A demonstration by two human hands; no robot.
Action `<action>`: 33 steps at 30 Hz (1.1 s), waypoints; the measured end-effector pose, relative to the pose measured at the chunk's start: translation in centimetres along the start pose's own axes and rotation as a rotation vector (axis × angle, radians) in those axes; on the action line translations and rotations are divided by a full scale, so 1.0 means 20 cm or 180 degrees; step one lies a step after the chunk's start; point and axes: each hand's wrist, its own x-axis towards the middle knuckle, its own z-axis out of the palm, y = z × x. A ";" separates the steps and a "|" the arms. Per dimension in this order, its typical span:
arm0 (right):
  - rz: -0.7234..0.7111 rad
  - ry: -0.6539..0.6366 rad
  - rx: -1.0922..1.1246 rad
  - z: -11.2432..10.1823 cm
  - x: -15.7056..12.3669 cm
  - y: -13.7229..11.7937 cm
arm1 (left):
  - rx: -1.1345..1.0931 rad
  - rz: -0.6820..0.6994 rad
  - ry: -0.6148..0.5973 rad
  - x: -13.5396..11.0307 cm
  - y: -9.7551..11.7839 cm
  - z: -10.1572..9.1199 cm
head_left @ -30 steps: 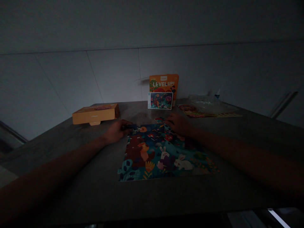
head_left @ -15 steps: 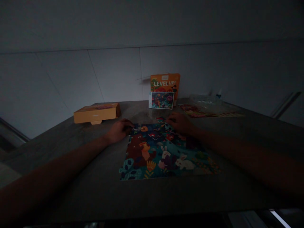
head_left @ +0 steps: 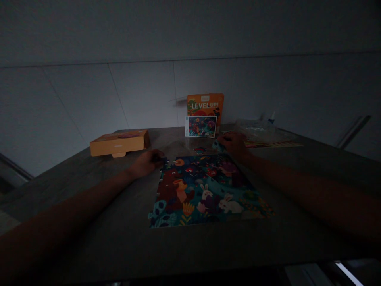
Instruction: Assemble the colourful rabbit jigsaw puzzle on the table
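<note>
The scene is very dark. A colourful jigsaw puzzle [head_left: 205,192] with rabbits and flowers lies partly assembled on the grey table [head_left: 89,190]. My left hand [head_left: 147,162] rests at the puzzle's far left corner, fingers curled on its edge. My right hand [head_left: 233,143] hovers beyond the puzzle's far edge, fingers closed on a small dark puzzle piece [head_left: 218,145]. A loose piece [head_left: 201,150] lies just past the puzzle's far edge, between my hands.
An orange puzzle box [head_left: 205,104] stands against the wall with a picture card [head_left: 201,126] leaning on it. A flat orange box lid [head_left: 119,143] sits at the left. A clear plastic bag [head_left: 256,127] and a printed sheet [head_left: 274,143] lie at the right.
My right hand has lifted off the puzzle's far right part and drawn back toward the wall, pinching a piece. My left hand has stayed at the corner.
</note>
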 end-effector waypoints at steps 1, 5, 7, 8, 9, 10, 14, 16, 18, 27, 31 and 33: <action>-0.0032 -0.0064 0.0013 0.01 -0.01 -0.01 | 0.0013 -0.0060 0.0012 0.00 0.00 0.00; -0.0126 -0.0520 0.0041 0.04 -0.07 -0.07 | 0.0214 -0.0215 0.0021 0.00 0.01 -0.01; -0.0199 -0.0910 -0.0086 0.04 -0.08 -0.10 | 0.0402 -0.0230 0.0035 -0.01 0.02 -0.03; -0.0236 -0.1087 -0.0199 0.04 -0.09 -0.12 | 0.0499 -0.0221 0.0051 -0.02 0.03 -0.04; -0.0269 -0.1232 -0.0337 0.03 -0.08 -0.12 | 0.0588 -0.0207 0.0070 -0.02 0.04 -0.05; -0.0299 -0.1346 -0.0487 0.01 -0.08 -0.13 | 0.0659 -0.0200 0.0086 -0.02 0.04 -0.06; -0.0438 -0.1710 -0.0972 -0.08 -0.02 -0.13 | 0.0736 -0.0286 0.0068 -0.03 0.02 -0.09; -0.0538 -0.1988 -0.1073 -0.12 0.00 -0.11 | 0.0640 -0.0449 0.0252 -0.03 0.02 -0.09; -0.0569 -0.2257 -0.1119 -0.15 0.01 -0.09 | 0.0394 -0.0582 0.0589 -0.04 0.05 -0.08; -0.0495 -0.2495 -0.1073 -0.13 -0.01 -0.11 | -0.0675 0.0565 0.0089 -0.18 0.38 0.04; -0.0404 -0.2490 -0.1215 -0.13 -0.03 -0.16 | 0.0131 0.1397 -0.0310 -0.23 0.40 0.07; -0.0334 -0.2597 -0.1292 -0.13 -0.03 -0.19 | 0.0350 0.1567 -0.0478 -0.23 0.38 0.07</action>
